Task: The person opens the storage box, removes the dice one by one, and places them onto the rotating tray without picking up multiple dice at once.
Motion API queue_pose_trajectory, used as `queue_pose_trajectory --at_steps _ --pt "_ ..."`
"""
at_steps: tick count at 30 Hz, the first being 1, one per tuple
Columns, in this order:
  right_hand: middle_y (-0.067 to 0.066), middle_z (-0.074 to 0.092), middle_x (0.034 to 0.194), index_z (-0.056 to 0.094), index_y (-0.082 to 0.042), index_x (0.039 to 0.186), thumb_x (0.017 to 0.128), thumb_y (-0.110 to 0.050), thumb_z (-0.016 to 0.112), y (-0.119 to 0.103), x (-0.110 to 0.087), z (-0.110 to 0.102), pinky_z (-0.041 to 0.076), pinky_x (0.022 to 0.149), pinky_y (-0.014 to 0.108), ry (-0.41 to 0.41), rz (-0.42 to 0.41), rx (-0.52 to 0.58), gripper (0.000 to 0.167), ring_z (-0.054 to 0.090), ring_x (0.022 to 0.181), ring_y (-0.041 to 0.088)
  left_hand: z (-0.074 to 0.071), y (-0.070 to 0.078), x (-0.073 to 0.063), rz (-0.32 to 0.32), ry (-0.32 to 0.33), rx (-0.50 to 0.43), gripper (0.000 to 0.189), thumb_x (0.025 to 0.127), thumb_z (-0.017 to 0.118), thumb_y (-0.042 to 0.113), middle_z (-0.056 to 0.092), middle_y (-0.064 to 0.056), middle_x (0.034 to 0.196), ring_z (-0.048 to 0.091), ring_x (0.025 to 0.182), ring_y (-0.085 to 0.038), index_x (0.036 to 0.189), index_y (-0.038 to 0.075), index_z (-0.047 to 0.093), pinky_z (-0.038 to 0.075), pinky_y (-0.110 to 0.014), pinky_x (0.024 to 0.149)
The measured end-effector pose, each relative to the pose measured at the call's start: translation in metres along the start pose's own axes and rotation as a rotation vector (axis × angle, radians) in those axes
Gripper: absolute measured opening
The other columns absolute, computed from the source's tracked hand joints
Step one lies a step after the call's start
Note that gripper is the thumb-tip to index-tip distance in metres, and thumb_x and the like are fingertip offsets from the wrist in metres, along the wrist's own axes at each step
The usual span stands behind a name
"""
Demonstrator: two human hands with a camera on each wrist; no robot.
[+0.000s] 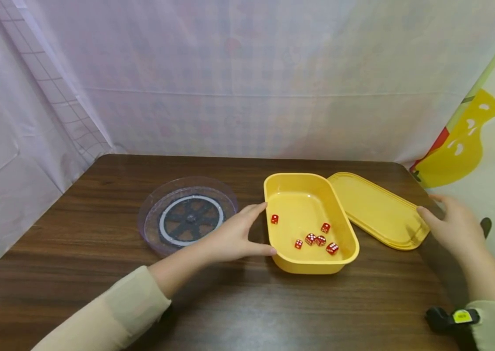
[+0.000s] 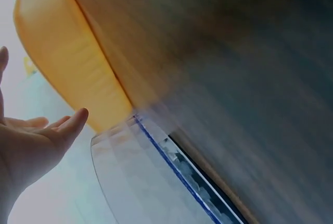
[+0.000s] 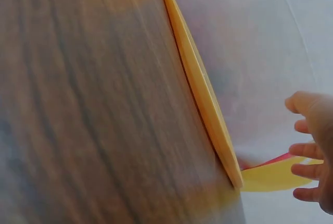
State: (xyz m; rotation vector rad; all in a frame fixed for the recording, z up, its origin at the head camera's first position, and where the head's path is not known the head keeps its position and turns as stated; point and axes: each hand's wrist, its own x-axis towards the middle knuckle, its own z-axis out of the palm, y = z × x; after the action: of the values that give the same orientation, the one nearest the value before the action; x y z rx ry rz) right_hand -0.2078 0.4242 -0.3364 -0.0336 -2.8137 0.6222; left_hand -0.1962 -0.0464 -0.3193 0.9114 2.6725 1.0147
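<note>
A yellow plastic container [image 1: 348, 246] stands on the table, with several red dice [image 1: 320, 240] scattered on its floor. My left hand [image 1: 234, 236] is at the container's left side, thumb and fingers spread apart, fingertips right at the rim. In the left wrist view the hand [image 2: 39, 143] shows beside the container's outer wall [image 2: 78, 57]. The yellow lid [image 1: 376, 209] lies flat to the right of the container. Over the lid's right end, my right hand [image 1: 458, 226] hovers with thumb and fingers apart, holding nothing; the right wrist view shows its fingers [image 3: 307, 171] extended.
A round clear tray [image 1: 146, 214] with a dark spoked wheel [image 1: 191, 219] inside sits left of the container, behind my left forearm. A pale curtain [image 1: 229, 97] hangs along the table's back edge. Dark wood table [image 1: 247, 312] extends in front of the container.
</note>
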Motion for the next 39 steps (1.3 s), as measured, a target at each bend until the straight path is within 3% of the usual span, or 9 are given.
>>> queue_pose_trajectory --at_steps 11,19,24,30,39 --pt "0.039 0.033 0.137 0.037 0.008 0.139 0.100 -0.038 0.047 -0.017 0.000 -0.003 0.018 0.097 0.068 0.036 -0.044 0.012 0.061 0.025 0.126 0.058 -0.016 0.003 -0.014 -0.024 0.070 -0.097 0.096 0.078 0.077 0.045 0.029 -0.002 0.153 0.034 0.135 -0.020 0.153 0.019 0.024 0.033 -0.047 0.103" --pt "0.037 0.036 0.137 0.040 0.007 0.138 0.099 -0.037 0.049 -0.034 -0.003 -0.009 0.017 0.098 0.067 0.061 -0.091 0.048 0.059 0.027 0.125 0.057 -0.030 0.002 -0.028 0.037 0.141 -0.194 0.094 0.078 0.078 0.045 0.031 0.009 0.150 0.034 0.134 -0.015 0.152 0.026 0.024 0.035 -0.048 0.102" --pt "0.035 0.037 0.138 0.041 0.005 0.138 0.099 -0.036 0.052 -0.054 -0.005 -0.014 0.018 0.099 0.067 0.066 -0.112 0.069 0.058 0.028 0.126 0.055 -0.038 0.001 -0.035 0.083 0.184 -0.215 0.093 0.079 0.078 0.040 0.031 0.006 0.151 0.033 0.134 -0.017 0.152 0.027 0.022 0.032 -0.049 0.103" --pt "0.033 0.039 0.137 0.044 0.001 0.138 0.098 -0.033 0.054 -0.077 -0.009 -0.021 0.020 0.098 0.067 0.085 -0.145 0.116 0.054 0.030 0.126 0.053 -0.050 -0.004 -0.043 0.125 0.229 -0.223 0.093 0.081 0.078 0.031 0.029 0.002 0.153 0.031 0.136 -0.015 0.153 0.026 0.020 0.028 -0.042 0.107" --pt "0.024 0.044 0.139 0.051 -0.004 0.134 0.096 -0.027 0.060 -0.107 -0.017 -0.027 0.019 0.101 0.065 0.129 -0.218 0.178 0.045 0.034 0.128 0.047 -0.071 -0.020 -0.057 0.162 0.275 -0.313 0.092 0.083 0.076 0.019 0.027 0.005 0.154 0.023 0.140 -0.014 0.153 0.024 0.018 0.019 -0.041 0.111"
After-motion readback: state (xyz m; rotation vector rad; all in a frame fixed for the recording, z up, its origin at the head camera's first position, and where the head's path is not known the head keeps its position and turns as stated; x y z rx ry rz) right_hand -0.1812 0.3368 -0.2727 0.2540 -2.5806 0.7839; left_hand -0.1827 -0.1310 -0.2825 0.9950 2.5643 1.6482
